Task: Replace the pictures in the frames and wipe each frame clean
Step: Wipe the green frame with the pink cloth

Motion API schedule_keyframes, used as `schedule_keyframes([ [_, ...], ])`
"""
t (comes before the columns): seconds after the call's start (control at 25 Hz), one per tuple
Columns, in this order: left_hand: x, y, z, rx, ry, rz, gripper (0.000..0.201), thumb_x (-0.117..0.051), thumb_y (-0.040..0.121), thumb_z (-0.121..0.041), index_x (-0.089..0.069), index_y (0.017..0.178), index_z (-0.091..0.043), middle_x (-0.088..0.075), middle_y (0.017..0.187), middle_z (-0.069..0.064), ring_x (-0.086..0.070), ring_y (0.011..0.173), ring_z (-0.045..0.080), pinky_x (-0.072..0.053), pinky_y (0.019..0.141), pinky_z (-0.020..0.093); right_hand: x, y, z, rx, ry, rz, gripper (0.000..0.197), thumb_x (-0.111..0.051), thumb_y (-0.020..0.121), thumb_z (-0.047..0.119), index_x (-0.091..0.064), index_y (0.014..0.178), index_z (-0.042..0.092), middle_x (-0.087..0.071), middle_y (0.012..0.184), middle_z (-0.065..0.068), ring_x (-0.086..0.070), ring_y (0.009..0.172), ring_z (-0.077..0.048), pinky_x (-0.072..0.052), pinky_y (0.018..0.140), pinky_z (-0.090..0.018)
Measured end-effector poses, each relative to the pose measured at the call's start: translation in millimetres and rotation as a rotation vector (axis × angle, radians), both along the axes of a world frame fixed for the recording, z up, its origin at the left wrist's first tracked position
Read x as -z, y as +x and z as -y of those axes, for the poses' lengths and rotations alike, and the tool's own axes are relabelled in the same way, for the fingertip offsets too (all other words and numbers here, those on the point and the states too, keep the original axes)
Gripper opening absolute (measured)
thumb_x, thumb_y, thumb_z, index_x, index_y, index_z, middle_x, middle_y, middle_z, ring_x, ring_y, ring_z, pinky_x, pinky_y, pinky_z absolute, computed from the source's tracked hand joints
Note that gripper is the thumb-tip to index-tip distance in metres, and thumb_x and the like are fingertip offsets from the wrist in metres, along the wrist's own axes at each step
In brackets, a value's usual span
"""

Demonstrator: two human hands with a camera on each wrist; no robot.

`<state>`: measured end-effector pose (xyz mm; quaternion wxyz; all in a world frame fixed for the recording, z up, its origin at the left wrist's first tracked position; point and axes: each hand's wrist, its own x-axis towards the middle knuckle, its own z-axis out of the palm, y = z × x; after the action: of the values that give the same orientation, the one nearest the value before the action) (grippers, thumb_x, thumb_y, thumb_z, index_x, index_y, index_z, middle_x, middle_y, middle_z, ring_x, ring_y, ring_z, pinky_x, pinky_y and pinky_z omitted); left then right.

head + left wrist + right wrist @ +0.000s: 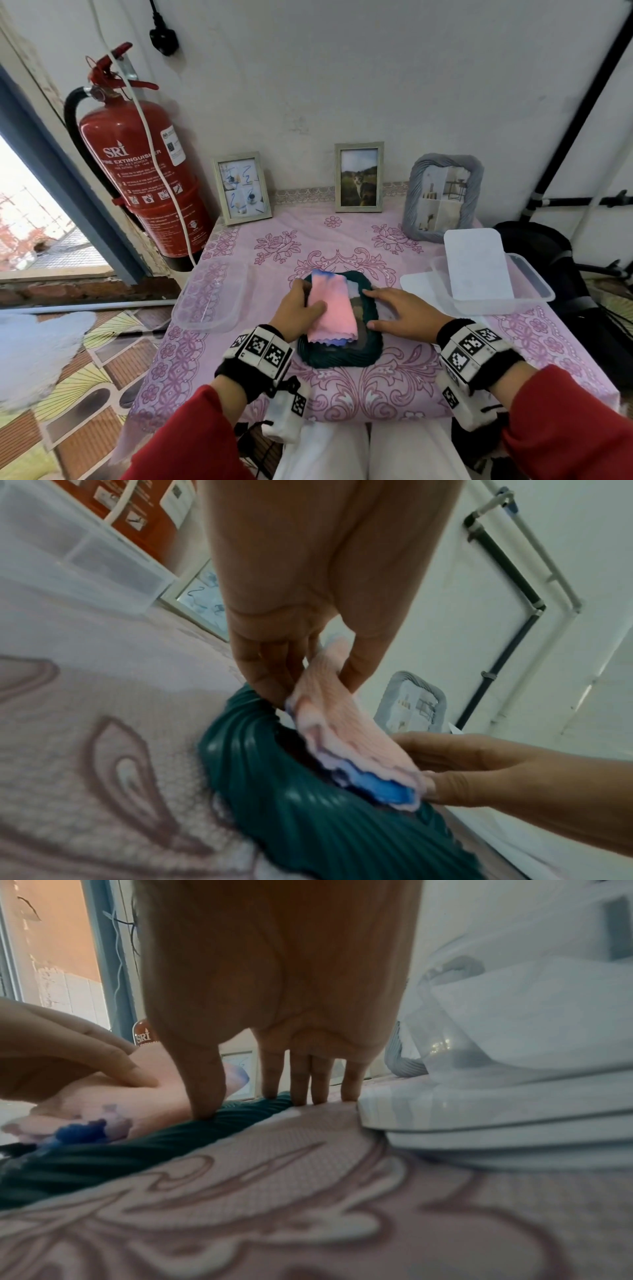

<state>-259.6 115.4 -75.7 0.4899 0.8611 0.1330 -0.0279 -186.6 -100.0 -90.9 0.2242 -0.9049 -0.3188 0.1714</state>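
Observation:
A dark green ribbed frame (pixel 342 358) (pixel 274 785) (pixel 103 1153) lies flat on the pink tablecloth in front of me. A folded pink cloth with blue edges (pixel 332 308) (pixel 329 723) (pixel 157 1096) lies across its glass. My left hand (pixel 299 308) (pixel 301 674) pinches the cloth's left side between thumb and fingers. My right hand (pixel 394 313) (pixel 274 1091) rests with straight fingers on the frame's right edge, its thumb on the ribbed rim. Three more frames stand at the back: a pale one (pixel 242 187), a middle one with a cat picture (pixel 358 177), and a grey ribbed one (pixel 442 198).
A clear plastic tub (pixel 210 298) sits at the table's left. Another tub (pixel 527 284) at the right holds white sheets (pixel 478 267), with a white sheet (pixel 416 284) beside it. A red fire extinguisher (pixel 144 171) stands by the left wall. Dark gear (pixel 548 246) lies off the right edge.

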Motion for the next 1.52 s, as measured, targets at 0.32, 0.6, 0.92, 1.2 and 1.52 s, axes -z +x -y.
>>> schedule_keyframes([
  [0.32,-24,-9,-33,-0.040,-0.083,0.358,0.038,-0.053,0.091,-0.003,-0.048,0.119,-0.027,-0.060,0.113,0.010,-0.061,0.093,0.032,-0.054,0.079,0.040,-7,11,-8,0.009,-0.023,-0.022,0.069,-0.072,0.078,0.036,-0.042,0.137,0.017,-0.047,0.139,-0.004,-0.045,0.126,-0.016,-0.030,0.097,-0.018],
  [0.6,-60,-23,-100,-0.176,-0.059,0.388,0.031,-0.068,0.082,-0.007,-0.065,0.110,-0.019,-0.058,0.108,-0.005,-0.061,0.095,0.017,-0.058,0.077,0.033,-8,14,-11,0.010,-0.032,-0.026,0.067,-0.073,0.076,0.035,-0.044,0.135,0.018,-0.048,0.137,-0.002,-0.046,0.124,-0.016,-0.033,0.099,-0.021],
  [0.92,-45,-40,-166,-0.139,0.210,0.110,0.051,-0.065,0.079,0.007,-0.056,0.124,-0.012,-0.050,0.128,0.015,-0.050,0.115,0.033,-0.044,0.101,0.047,-10,15,-12,0.006,-0.041,-0.029,0.067,-0.074,0.075,0.036,-0.045,0.133,0.018,-0.049,0.136,-0.001,-0.047,0.122,-0.015,-0.034,0.098,-0.020],
  [1.2,-30,-39,-167,-0.022,0.231,0.009,0.051,-0.064,0.081,0.005,-0.052,0.129,-0.008,-0.047,0.133,0.016,-0.049,0.109,0.022,-0.042,0.089,0.025,-11,14,-11,0.000,-0.039,-0.024,0.067,-0.074,0.076,0.036,-0.045,0.133,0.019,-0.049,0.136,0.000,-0.046,0.122,-0.014,-0.032,0.095,-0.017],
  [1.52,-18,-27,-160,-0.028,0.757,-0.172,0.059,-0.073,0.076,-0.022,-0.050,0.131,-0.023,-0.029,0.141,0.011,-0.031,0.130,0.028,-0.026,0.109,0.034,-12,12,-11,-0.004,-0.023,-0.022,0.065,-0.074,0.077,0.035,-0.046,0.133,0.017,-0.049,0.136,-0.001,-0.046,0.123,-0.014,-0.033,0.098,-0.020],
])
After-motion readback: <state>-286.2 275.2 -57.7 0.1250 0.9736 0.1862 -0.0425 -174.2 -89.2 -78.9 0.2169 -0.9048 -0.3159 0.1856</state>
